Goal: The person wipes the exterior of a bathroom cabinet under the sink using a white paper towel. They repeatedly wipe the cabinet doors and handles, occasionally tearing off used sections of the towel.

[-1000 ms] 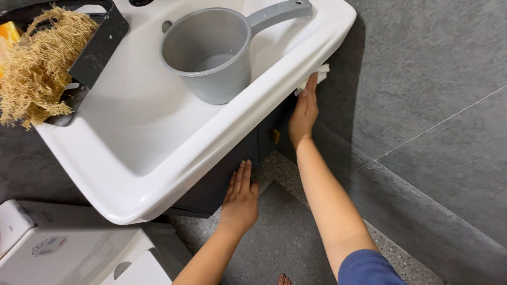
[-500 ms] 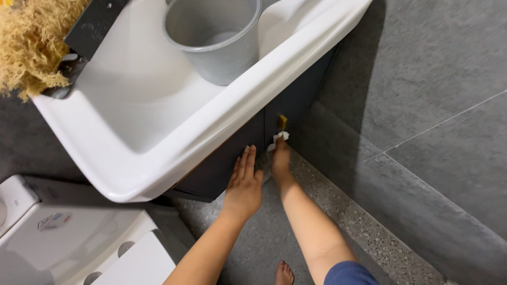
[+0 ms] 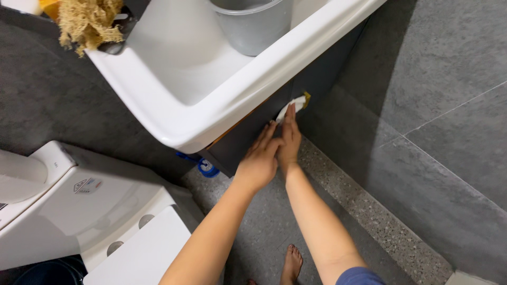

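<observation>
Cloth [image 3: 291, 107], white and crumpled, sits pressed against the dark cabinet front [image 3: 248, 134] just under the sink's [image 3: 211, 119] rim, held there by your right hand [image 3: 289, 138] with fingers straight and together. Your left hand [image 3: 259, 161] lies flat on the same panel, fingers together, touching the right one. Overhead, the white sink hides most of the cabinet. A grey bucket [image 3: 253, 24] stands in the basin, its top cut off, contents unseen. A straw-coloured scrubber [image 3: 90, 21] rests at the sink's far edge. A small blue object [image 3: 207, 167] by the cabinet's foot is hard to identify.
</observation>
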